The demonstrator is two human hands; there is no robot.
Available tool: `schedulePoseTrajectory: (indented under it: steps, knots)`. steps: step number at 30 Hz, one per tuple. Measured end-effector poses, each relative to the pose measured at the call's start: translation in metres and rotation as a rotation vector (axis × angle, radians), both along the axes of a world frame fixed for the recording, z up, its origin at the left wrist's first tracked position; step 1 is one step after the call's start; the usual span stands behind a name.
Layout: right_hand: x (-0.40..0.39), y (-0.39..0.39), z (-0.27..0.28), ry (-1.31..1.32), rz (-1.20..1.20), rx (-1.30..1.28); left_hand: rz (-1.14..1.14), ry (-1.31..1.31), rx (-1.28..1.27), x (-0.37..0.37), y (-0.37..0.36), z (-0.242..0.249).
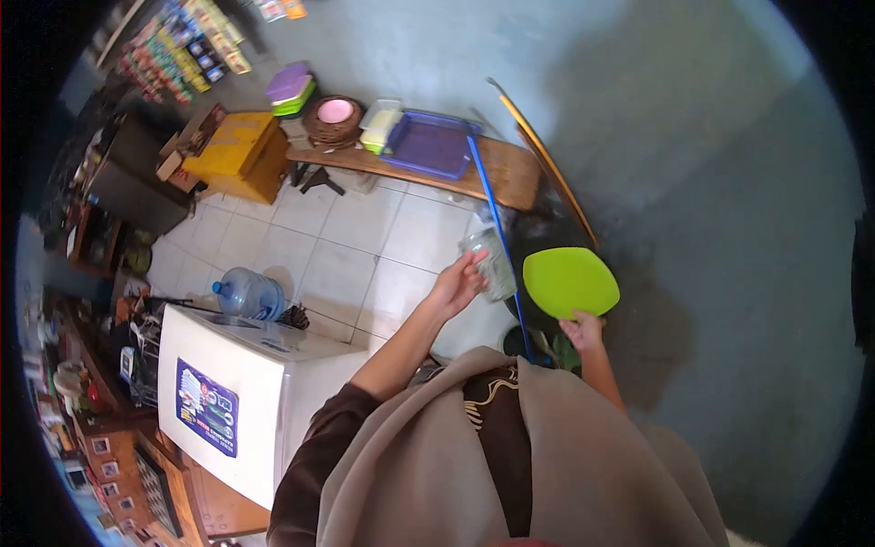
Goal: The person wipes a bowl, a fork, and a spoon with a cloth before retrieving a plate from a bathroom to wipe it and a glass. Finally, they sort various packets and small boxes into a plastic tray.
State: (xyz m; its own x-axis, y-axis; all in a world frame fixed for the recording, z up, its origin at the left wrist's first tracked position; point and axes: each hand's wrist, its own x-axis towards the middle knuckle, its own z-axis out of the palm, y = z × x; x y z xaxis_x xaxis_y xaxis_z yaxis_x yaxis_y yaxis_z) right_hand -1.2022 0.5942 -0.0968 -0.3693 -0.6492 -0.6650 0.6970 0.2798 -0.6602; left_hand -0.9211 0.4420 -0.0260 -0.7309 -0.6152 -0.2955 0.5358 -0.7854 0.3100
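Observation:
My left hand (pixel 458 286) is closed around a clear, see-through jar or glass (pixel 493 264), held out in front of my body. What is inside it, if anything, I cannot tell. In my right hand (pixel 584 330) is a lime-green plate (pixel 571 283), gripped at its near edge with its broad face toward me. The plate is to the right of the jar, with a blue pole (pixel 492 205) running between them in this view.
A wooden bench (pixel 519 173) by the wall carries a purple tray (pixel 428 146), woven plates and containers. A yellow-handled pole (pixel 547 155) leans on the wall. Left are a white refrigerator (pixel 301 383), a blue water gallon (pixel 251 294) and a yellow box (pixel 239 155).

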Motion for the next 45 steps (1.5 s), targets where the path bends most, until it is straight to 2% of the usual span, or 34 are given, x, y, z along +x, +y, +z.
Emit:
schedulePoseTrajectory:
  steps: [2, 5, 7, 8, 11, 14, 16, 18, 19, 20, 22, 23, 25, 27, 28, 30, 32, 34, 36, 38, 40, 42, 45]
  knots:
    - [0.048, -0.040, 0.020, 0.007, 0.056, -0.003, 0.061, 0.085, -0.077, 0.064, -0.020, 0.003]
    - [0.115, -0.119, 0.046, -0.087, 0.245, -0.042, 0.241, -0.026, -0.088, 0.142, -0.043, 0.016]
    - [0.157, -0.170, 0.052, -0.108, 0.435, -0.152, 0.367, -0.218, -0.220, 0.178, -0.061, 0.015]
    - [0.178, -0.192, 0.057, -0.121, 0.476, -0.143, 0.407, -0.233, -0.209, 0.194, -0.071, 0.013]
    - [0.246, -0.271, 0.070, -0.050, 0.648, -0.211, 0.533, -0.374, -0.275, 0.238, -0.111, 0.006]
    - [0.304, -0.341, 0.075, -0.083, 0.793, -0.314, 0.814, -0.255, -0.182, 0.274, -0.156, 0.000]
    - [0.349, -0.391, 0.094, -0.152, 0.915, -0.415, 0.866, -0.246, -0.195, 0.309, -0.184, 0.002]
    - [0.389, -0.443, 0.107, -0.191, 1.019, -0.423, 0.934, -0.063, -0.210, 0.343, -0.212, -0.009]
    - [0.404, -0.465, 0.112, -0.231, 1.074, -0.397, 0.848, 0.209, -0.392, 0.363, -0.227, -0.009]
    - [0.417, -0.486, 0.117, -0.246, 1.109, -0.387, 0.885, 0.197, -0.390, 0.370, -0.236, -0.014]
    - [0.461, -0.536, 0.130, -0.231, 1.334, -0.413, 1.137, -0.291, -0.086, 0.382, -0.270, 0.034]
    - [0.484, -0.557, 0.138, -0.204, 1.413, -0.413, 1.169, -0.411, -0.155, 0.393, -0.284, 0.042]
    - [0.537, -0.584, 0.153, -0.184, 1.465, -0.446, 1.298, -0.404, -0.119, 0.421, -0.301, 0.062]
    - [0.589, -0.612, 0.149, -0.151, 1.581, -0.471, 1.476, -0.416, -0.145, 0.454, -0.316, 0.054]
    - [0.617, -0.625, 0.142, -0.162, 1.665, -0.477, 1.508, -0.342, -0.149, 0.475, -0.317, 0.045]
    - [0.673, -0.639, 0.139, -0.156, 1.757, -0.470, 1.557, -0.423, -0.118, 0.511, -0.321, 0.037]
    - [0.729, -0.656, 0.135, -0.159, 1.842, -0.485, 1.620, -0.376, -0.039, 0.552, -0.329, 0.032]
    - [0.783, -0.670, 0.124, -0.129, 1.846, -0.488, 1.624, -0.568, 0.030, 0.600, -0.338, 0.021]
    - [0.838, -0.687, 0.127, -0.105, 1.912, -0.485, 1.744, -0.516, 0.057, 0.650, -0.349, 0.021]
    - [0.880, -0.701, 0.135, 0.062, 2.055, -0.326, 1.740, -0.498, 0.143, 0.691, -0.350, 0.015]
    - [0.926, -0.716, 0.150, 0.137, 2.142, -0.363, 1.789, -0.484, 0.157, 0.735, -0.356, 0.014]
    - [0.965, -0.734, 0.150, 0.257, 2.088, -0.505, 1.846, -0.405, 0.178, 0.772, -0.358, 0.005]
    - [1.027, -0.763, 0.130, 0.334, 2.120, -0.467, 1.960, -0.453, 0.216, 0.821, -0.363, 0.004]
